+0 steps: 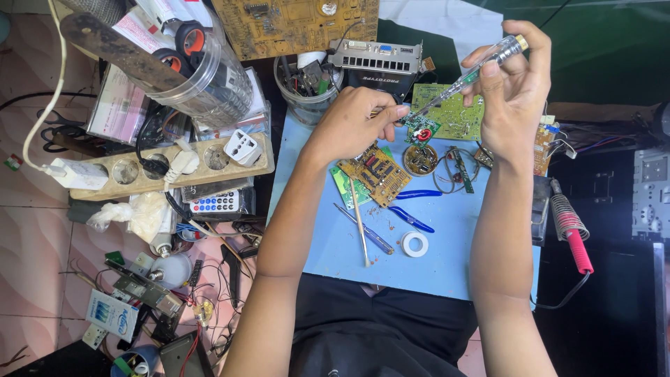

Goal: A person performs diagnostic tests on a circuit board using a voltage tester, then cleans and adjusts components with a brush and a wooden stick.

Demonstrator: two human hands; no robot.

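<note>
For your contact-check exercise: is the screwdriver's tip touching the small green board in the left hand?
Cannot tell. In the head view, the screwdriver tip reaches the small green board held by the left hand, but no contact or gap shows plainly.

Head view under even, fairly bright, diffuse light, apparently daylight, though its source lies outside the view. Shadows are soft and short: the forearms cast faint dark bands on the blue desk, and the lap below falls into deep shade. The right side, around the soldering iron, is dim, with detail lost in black. Mild glare sits on the clear plastic jar and on the glossy floor tiles. Focus holds sharp at the centre; the clear-handled screwdriver shows slight blur. Straight lines bow outward near the edges, as in the wooden power strip.
</note>
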